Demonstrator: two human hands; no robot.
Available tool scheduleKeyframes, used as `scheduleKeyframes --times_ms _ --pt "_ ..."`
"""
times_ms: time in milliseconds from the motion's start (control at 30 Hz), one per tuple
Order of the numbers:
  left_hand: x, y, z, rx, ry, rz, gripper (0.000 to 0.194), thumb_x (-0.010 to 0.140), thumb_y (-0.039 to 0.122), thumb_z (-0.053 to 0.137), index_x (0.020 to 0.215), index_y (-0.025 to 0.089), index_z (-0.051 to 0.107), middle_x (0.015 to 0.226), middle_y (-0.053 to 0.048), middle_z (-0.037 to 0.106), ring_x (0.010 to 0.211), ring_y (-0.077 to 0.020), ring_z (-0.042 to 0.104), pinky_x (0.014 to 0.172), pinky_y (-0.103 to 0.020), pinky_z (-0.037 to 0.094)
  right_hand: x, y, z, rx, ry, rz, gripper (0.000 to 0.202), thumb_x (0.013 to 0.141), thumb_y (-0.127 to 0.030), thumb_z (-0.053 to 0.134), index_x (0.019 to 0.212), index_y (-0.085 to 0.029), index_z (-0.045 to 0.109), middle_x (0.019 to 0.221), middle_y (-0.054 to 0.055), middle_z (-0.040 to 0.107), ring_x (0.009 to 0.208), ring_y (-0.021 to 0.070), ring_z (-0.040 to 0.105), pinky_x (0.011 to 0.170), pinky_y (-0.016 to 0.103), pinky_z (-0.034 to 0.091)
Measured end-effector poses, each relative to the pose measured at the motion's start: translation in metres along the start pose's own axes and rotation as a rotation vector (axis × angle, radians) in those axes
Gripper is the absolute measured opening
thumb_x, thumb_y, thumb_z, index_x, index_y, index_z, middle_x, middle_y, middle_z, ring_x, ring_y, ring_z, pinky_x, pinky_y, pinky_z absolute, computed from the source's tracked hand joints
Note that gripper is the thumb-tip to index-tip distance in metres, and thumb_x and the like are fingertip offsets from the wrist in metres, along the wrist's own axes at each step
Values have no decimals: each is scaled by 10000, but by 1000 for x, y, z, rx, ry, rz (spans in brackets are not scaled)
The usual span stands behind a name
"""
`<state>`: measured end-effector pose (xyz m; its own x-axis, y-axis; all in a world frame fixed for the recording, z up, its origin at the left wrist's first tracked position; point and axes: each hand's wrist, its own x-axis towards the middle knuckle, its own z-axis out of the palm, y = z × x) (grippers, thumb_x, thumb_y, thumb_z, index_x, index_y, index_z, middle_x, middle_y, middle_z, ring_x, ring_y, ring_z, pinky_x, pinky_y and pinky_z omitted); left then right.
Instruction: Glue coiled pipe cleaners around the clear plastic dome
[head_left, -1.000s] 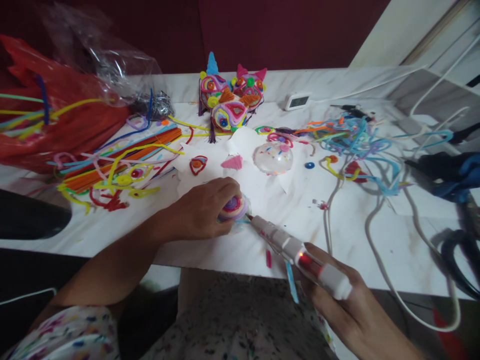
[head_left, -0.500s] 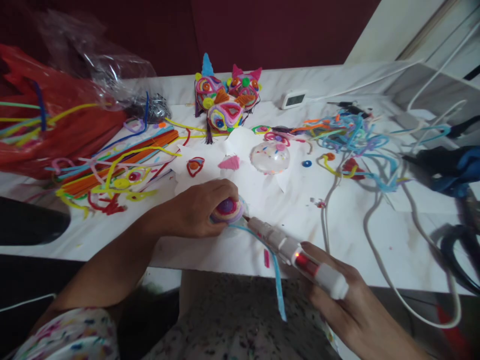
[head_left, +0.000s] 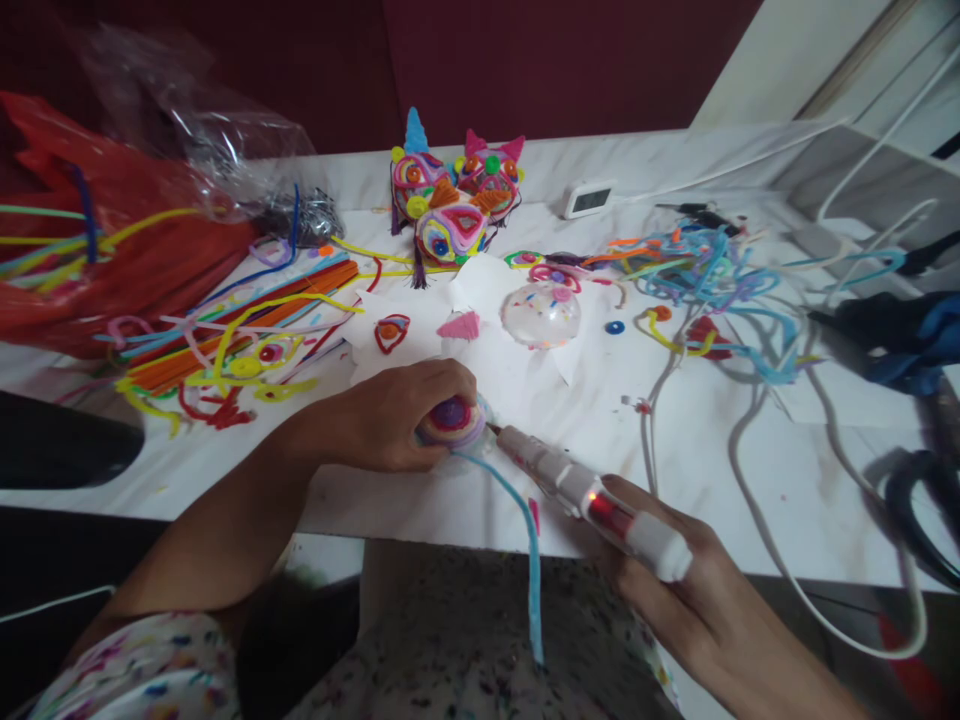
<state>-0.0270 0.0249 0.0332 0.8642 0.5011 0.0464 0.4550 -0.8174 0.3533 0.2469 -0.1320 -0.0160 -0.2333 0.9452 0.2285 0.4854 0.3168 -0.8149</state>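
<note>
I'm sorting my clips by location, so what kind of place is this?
Probably a craft table: there are colourful fuzzy stems, decorated ornaments, and what looks like a glue gun in the right hand.

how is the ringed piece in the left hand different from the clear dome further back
The ringed piece has purple, red and pale bands; the clear dome is see-through with small coloured specks. The left hand grips the ringed piece, while the clear dome lies untouched. The glue gun points at the ringed piece, not the clear dome. Both look rounded.
</note>
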Motion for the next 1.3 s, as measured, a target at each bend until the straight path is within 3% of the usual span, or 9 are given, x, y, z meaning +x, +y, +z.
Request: scheduleKeyframes --times_ms 200,367,533,733,1033,1200,1300 --pt "0 -1 -3 -78 -38 7 438 647 242 661 1027 225 442 1076 -32 547 983 -187 533 852 -296 427 -1 0 -1 -12 -22 22 232 980 -197 596 1100 -310 759 864 -3 798 759 232 838 715 299 735" --pt "-1 0 -6 -114 -61 15 449 641 215 665 1030 224 441 1071 -31 548 973 -184 537 834 -290 435 1 2 -2 -1 -29 31 184 1010 -226 607 1051 -290 775 863 -7 805 674 187 777 690 257 707" --pt "-1 0 -8 -134 -88 20 448 641 196 660 1030 225 439 1076 -31 545 979 -185 531 846 -288 430 7 3 -1 0 -32 22 209 1029 -257 617 1125 -284 801 835 -2 776 767 227 828 757 302 735" --pt "-1 1 -9 -142 -96 23 424 659 202 647 1026 226 436 1074 -27 542 983 -175 526 846 -278 423 12 6 -1 6 -42 29 162 1032 -243 632 1054 -276 789 815 -19 780 581 177 663 708 294 717" --pt "-1 -1 -8 -164 -86 29 438 639 196 666 1014 221 440 1079 -39 545 970 -186 531 828 -285 432 6 2 -3 1 -51 64 188 1037 -285 640 1092 -263 819 950 39 863 842 231 857 775 290 733" --pt "-1 -1 -9 -168 -88 22 438 636 191 665 1011 227 440 1076 -40 547 961 -191 536 819 -292 438 10 2 -3 14 -51 50 151 1038 -264 633 1027 -281 782 859 2 818 661 196 750 711 295 717" --pt "-1 -1 -9 -173 -95 20 449 630 188 672 1012 225 439 1069 -38 548 955 -189 534 821 -293 438 11 3 -3 21 -52 44 131 1049 -260 637 1024 -282 764 881 4 824 723 209 798 722 294 720"
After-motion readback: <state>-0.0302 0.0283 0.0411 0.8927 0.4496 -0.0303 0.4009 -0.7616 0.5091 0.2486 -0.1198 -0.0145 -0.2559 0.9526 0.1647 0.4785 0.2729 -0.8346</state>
